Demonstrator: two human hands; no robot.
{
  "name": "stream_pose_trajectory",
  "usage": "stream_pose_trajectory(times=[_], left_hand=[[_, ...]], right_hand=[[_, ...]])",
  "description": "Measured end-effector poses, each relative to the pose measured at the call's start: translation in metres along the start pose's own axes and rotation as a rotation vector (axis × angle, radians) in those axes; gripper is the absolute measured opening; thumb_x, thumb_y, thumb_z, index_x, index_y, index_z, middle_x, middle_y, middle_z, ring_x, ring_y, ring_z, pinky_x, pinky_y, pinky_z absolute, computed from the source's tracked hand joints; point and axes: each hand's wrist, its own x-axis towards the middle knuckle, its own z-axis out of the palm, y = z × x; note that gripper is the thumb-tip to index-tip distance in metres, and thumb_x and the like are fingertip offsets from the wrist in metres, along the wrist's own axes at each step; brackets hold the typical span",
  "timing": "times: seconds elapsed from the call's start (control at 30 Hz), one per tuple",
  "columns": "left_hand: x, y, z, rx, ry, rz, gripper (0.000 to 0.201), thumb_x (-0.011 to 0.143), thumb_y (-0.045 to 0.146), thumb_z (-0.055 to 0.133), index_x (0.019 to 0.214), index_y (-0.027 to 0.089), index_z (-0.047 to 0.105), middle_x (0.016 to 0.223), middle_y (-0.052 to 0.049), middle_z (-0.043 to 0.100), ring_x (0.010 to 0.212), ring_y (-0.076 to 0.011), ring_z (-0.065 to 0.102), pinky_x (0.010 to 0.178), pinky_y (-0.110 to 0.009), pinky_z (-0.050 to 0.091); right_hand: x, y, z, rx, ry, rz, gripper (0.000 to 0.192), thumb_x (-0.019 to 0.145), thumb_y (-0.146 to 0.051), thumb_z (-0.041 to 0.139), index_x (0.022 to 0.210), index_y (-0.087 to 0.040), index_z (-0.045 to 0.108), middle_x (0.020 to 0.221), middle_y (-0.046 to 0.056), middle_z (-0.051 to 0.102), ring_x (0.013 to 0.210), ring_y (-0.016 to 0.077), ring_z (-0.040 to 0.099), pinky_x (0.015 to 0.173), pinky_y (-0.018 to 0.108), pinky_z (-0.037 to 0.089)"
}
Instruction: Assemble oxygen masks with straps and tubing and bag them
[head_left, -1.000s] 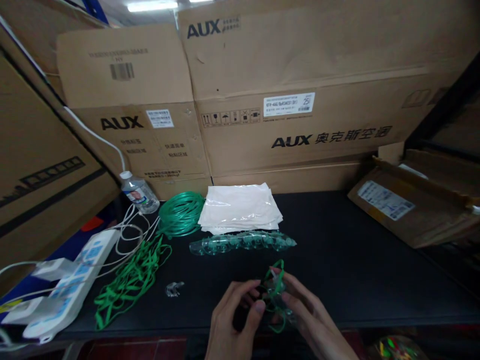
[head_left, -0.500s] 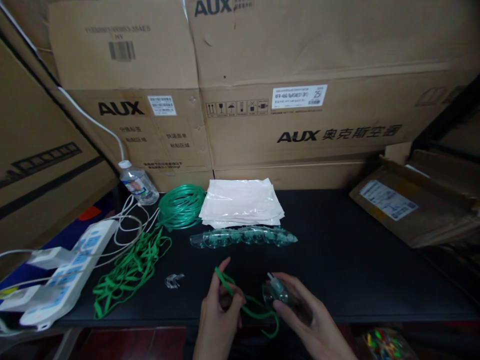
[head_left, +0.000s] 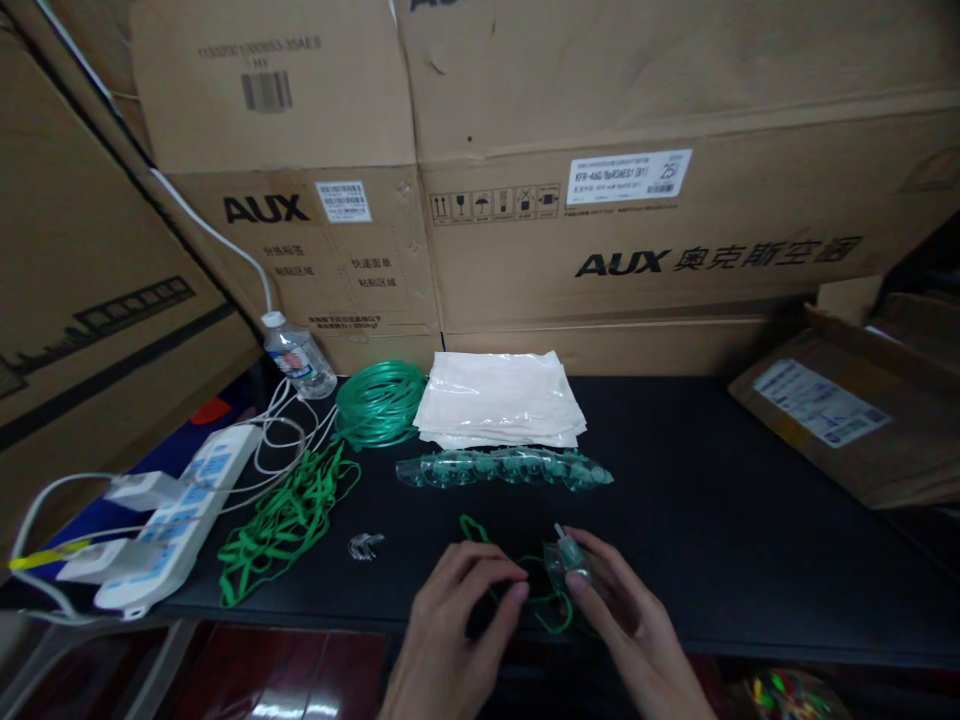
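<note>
Large brown cardboard boxes (head_left: 637, 200) printed with AUX fill the back and left of the view, stacked as a wall behind a black table (head_left: 735, 520); all are closed, so their contents cannot be seen. At the right edge a flatter cardboard carton (head_left: 847, 420) with a white label lies tilted and is cut off by the frame. On the table near the boxes sits a stack of clear plastic bags (head_left: 499, 410), flat and seemingly empty. To its left is a coil of green tubing (head_left: 379, 402), and farther left a clear water bottle (head_left: 298, 355) leans against a box; how full it is cannot be told. A white power strip (head_left: 176, 520) with white cables lies at the left table edge. Beside it is a loose heap of green elastic straps (head_left: 285, 520). In front of the bags lies a row of clear green-tinted plastic masks (head_left: 506, 468), nested together. A tiny clear plastic piece (head_left: 365, 545) sits alone near the straps, too small to identify. At the near edge, the right hand (head_left: 622, 625) pinches a small clear mask piece (head_left: 568, 560) between thumb and fingers, just above the table. The left hand (head_left: 457, 630) has its fingers curled down onto a green strap (head_left: 525, 590) that loops from that piece across the table. Both wrists are cut off by the lower frame.
</note>
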Motion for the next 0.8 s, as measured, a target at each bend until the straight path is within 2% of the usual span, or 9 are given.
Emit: stream_pose_trajectory(times=[0.1,0.2,0.3,0.43,0.5,0.57,0.67,0.73,0.8], left_hand=[[0.007,0.000,0.024,-0.026,-0.138,0.084,0.017,0.097,0.020,0.064,0.107,0.027,0.076,0.105,-0.004,0.077,0.098,-0.0200,0.071,0.092,-0.032,0.056],[0.009,0.000,0.037,-0.023,-0.233,0.018,0.018,0.094,0.018,0.068,0.109,0.026,0.075,0.101,-0.002,0.079,0.095,-0.0201,0.072,0.093,-0.033,0.055],[0.010,0.004,0.037,-0.035,-0.271,-0.074,0.015,0.098,0.020,0.063,0.106,0.025,0.075,0.099,-0.001,0.079,0.094,-0.0192,0.071,0.091,-0.030,0.054],[0.017,0.010,0.029,-0.062,-0.272,-0.217,0.027,0.104,0.025,0.053,0.091,0.024,0.076,0.084,-0.001,0.075,0.085,-0.0177,0.069,0.080,-0.025,0.051],[0.020,0.011,0.027,-0.039,-0.260,-0.279,0.027,0.104,0.026,0.053,0.089,0.024,0.076,0.082,-0.001,0.073,0.082,-0.0176,0.069,0.077,-0.025,0.050],[0.021,0.011,0.027,-0.010,-0.257,-0.297,0.028,0.104,0.028,0.052,0.089,0.023,0.075,0.081,-0.002,0.072,0.080,-0.0176,0.068,0.076,-0.025,0.049],[0.020,0.008,0.031,-0.009,-0.274,-0.255,0.027,0.104,0.029,0.048,0.093,0.022,0.072,0.084,-0.002,0.071,0.077,-0.0169,0.068,0.074,-0.026,0.048],[0.017,0.006,0.035,-0.013,-0.282,-0.227,0.026,0.105,0.028,0.046,0.097,0.022,0.069,0.091,-0.003,0.073,0.081,-0.0173,0.070,0.077,-0.027,0.050],[0.013,0.004,0.038,0.006,-0.283,-0.223,0.025,0.105,0.029,0.045,0.097,0.022,0.068,0.095,-0.003,0.073,0.087,-0.0187,0.071,0.081,-0.028,0.051]], right_hand=[[0.001,0.004,0.006,0.014,0.043,-0.006,0.045,0.085,-0.054,0.078,0.122,-0.029,0.075,0.131,0.008,0.075,0.124,0.0301,0.068,0.105,0.038,0.055],[0.002,0.012,0.008,0.022,0.083,-0.028,0.043,0.084,-0.056,0.079,0.113,-0.025,0.077,0.122,0.010,0.079,0.114,0.0300,0.074,0.095,0.035,0.061],[-0.001,0.020,0.010,0.042,0.103,-0.059,0.034,0.088,-0.052,0.076,0.107,-0.025,0.074,0.114,0.009,0.079,0.110,0.0280,0.075,0.088,0.030,0.063],[-0.006,0.028,0.010,0.067,0.091,-0.131,0.023,0.098,-0.045,0.065,0.114,-0.029,0.067,0.134,0.010,0.070,0.117,0.0282,0.072,0.087,0.033,0.065],[-0.006,0.031,0.008,-0.035,0.048,-0.236,0.017,0.100,-0.038,0.062,0.115,-0.030,0.066,0.146,0.011,0.062,0.120,0.0288,0.071,0.087,0.035,0.065],[-0.003,0.032,0.005,-0.251,0.030,-0.399,0.019,0.099,-0.027,0.063,0.118,-0.030,0.067,0.148,0.011,0.061,0.122,0.0280,0.071,0.089,0.033,0.065],[0.003,0.031,0.005,-0.566,0.097,-0.673,0.031,0.096,-0.015,0.063,0.123,-0.028,0.067,0.137,0.011,0.069,0.120,0.0250,0.072,0.098,0.031,0.060],[0.005,0.028,0.005,-0.659,0.142,-0.797,0.030,0.096,-0.012,0.061,0.123,-0.024,0.067,0.128,0.011,0.074,0.114,0.0224,0.075,0.102,0.028,0.058],[0.006,0.026,0.005,-0.711,0.146,-0.893,0.026,0.100,-0.013,0.058,0.123,-0.020,0.067,0.121,0.012,0.077,0.107,0.0206,0.078,0.098,0.024,0.059]])
